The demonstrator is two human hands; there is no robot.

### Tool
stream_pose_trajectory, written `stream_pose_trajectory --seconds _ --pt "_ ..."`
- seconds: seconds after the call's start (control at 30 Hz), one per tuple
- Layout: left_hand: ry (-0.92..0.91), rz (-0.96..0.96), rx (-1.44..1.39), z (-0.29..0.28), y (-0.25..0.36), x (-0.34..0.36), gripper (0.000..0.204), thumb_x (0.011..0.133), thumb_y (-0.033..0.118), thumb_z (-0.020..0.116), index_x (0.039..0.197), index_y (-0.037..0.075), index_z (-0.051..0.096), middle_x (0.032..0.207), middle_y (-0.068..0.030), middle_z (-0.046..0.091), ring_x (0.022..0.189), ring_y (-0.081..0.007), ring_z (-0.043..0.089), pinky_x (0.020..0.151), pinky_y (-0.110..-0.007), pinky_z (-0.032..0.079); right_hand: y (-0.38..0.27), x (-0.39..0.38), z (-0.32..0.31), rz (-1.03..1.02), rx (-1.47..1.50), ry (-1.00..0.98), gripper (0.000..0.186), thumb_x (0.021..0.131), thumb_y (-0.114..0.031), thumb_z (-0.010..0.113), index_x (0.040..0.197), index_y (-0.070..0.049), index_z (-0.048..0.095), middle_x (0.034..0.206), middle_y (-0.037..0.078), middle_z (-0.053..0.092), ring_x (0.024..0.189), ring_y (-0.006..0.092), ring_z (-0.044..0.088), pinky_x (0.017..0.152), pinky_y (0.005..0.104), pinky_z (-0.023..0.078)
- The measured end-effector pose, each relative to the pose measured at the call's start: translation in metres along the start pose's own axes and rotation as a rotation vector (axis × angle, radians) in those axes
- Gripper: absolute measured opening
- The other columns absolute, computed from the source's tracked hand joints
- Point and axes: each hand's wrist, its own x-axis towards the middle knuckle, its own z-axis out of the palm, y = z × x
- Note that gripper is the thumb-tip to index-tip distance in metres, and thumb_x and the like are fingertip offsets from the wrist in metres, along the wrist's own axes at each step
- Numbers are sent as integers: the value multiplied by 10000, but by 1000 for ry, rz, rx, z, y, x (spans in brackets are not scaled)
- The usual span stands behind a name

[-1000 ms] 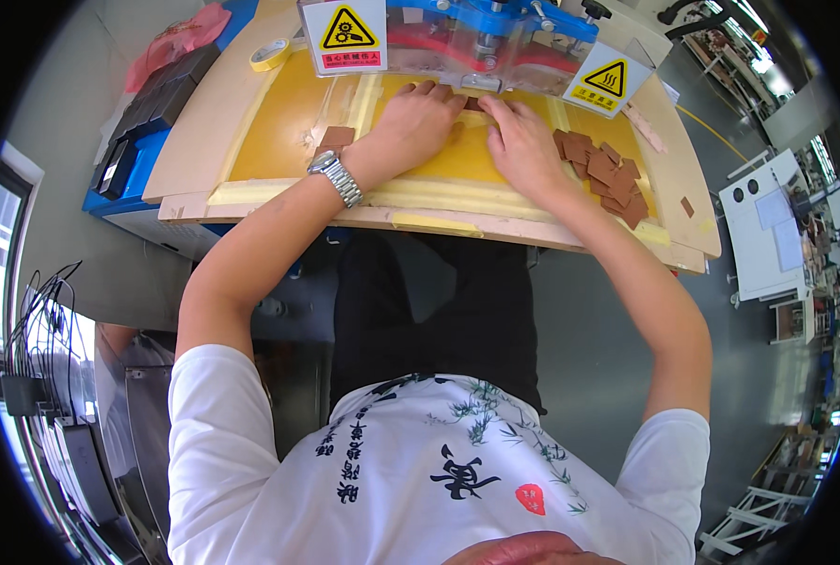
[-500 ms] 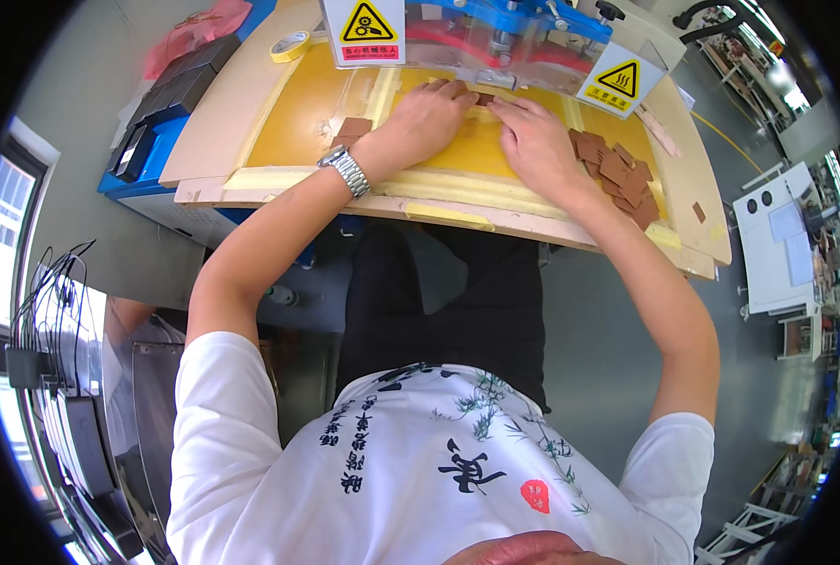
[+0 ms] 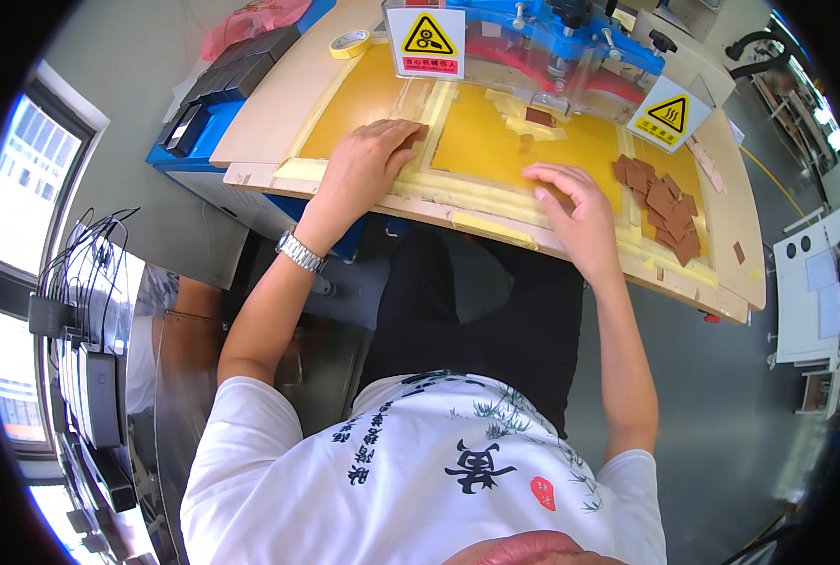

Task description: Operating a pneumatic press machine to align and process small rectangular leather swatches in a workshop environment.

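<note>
Where one hand (image 3: 365,162) rests, perhaps one piece (image 3: 422,133) shows.

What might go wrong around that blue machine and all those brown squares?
The gear sign and heat sign suggest the blue machine might pinch or burn a hand that reaches under it. The overlapping brown squares, piled to the right of the right hand, might scatter if bumped.

Near the table's left edge, a roll of yellow tape (image 3: 350,43). Past that edge, black boxes (image 3: 253,71) on a blue surface (image 3: 215,126), with pink plastic (image 3: 250,25) behind. Beyond the near left corner, tangled black cables (image 3: 83,266) by a window (image 3: 32,160). Well beyond the right edge, a white bench (image 3: 801,330) with pale sheets (image 3: 823,270).
</note>
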Motion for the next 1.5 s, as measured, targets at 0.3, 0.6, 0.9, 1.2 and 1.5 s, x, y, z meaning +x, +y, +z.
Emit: stream_pose_trajectory --seconds 0.3,0.6,0.9,1.2,1.5 --pt "-13 10 -5 -9 -3 12 325 976 121 744 1287 27 722 1221 -147 794 1088 -371 744 945 -431 593 -4 -9 3 -51 -34 0 225 977 -82 724 1188 -41 792 1324 94 770 1319 330 641 1161 449 473" --pt "-26 80 183 8 -22 21 193 1009 157 720 1170 71 781 948 -127 808 869 -358 769 770 -437 602 -1 -10 4 -57 -38 8 223 968 -66 708 1172 -21 785 1322 91 770 1327 333 636 1171 456 462" --pt "143 -8 45 5 -17 23 129 1005 115 731 1094 42 790 948 -167 805 835 -360 773 756 -419 605 0 -11 6 -83 -59 32 210 969 -72 707 1155 -9 780 1307 103 771 1309 337 644 1159 459 470" --pt "302 236 140 15 15 23 91 929 42 791 1020 47 791 948 -139 807 837 -328 776 743 -405 601 -2 -12 5 -98 -53 63 193 974 -74 708 1136 3 778 1273 118 775 1273 338 658 1124 460 490" --pt "206 282 70 30 38 14 49 941 32 778 988 31 790 946 -111 820 862 -302 792 775 -394 620 3 -11 7 -95 -55 44 188 988 -69 709 1150 -6 778 1296 111 772 1298 327 658 1148 443 486"
